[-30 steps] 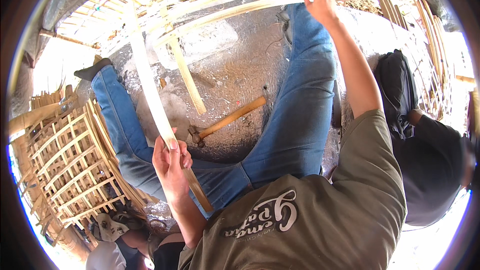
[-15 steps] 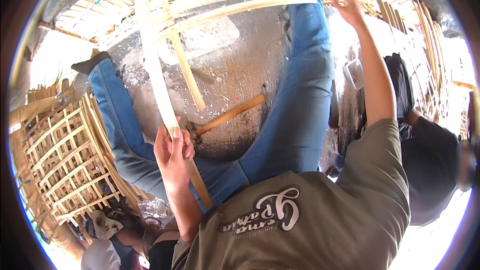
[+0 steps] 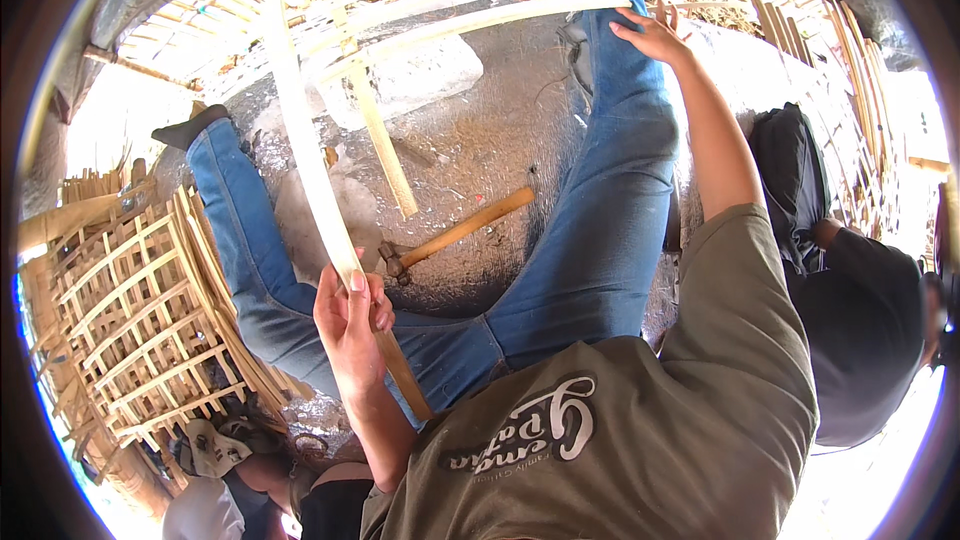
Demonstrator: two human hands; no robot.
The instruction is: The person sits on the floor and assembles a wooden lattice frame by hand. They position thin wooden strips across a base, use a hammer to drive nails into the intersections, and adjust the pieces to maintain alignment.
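Note:
My left hand [image 3: 350,325] is closed round a long pale bamboo slat [image 3: 312,160], the thumb lying along its face. The slat slants from my lap away toward the far left. At the far end of my stretched right leg, my right hand [image 3: 655,38] has its fingers apart and nothing visible in them. It is beside the end of one of the crosswise bamboo slats [image 3: 480,18], which rest over a shorter slat [image 3: 375,140]. Between my legs a hammer [image 3: 465,227] with a wooden handle lies on the floor, its head toward my left hand.
A stack of woven bamboo lattice panels [image 3: 140,315] stands on the left. Silvery sheeting [image 3: 470,130] covers the floor. To the right are a black bag [image 3: 790,175] and a person in dark clothing [image 3: 855,330]. Another person's pale-clothed knee [image 3: 203,512] shows at the lower left.
My right hand has come left and slightly nearer, from beyond my foot's right side to my lower leg, its fingers spreading. My left hand keeps its hold on the slat.

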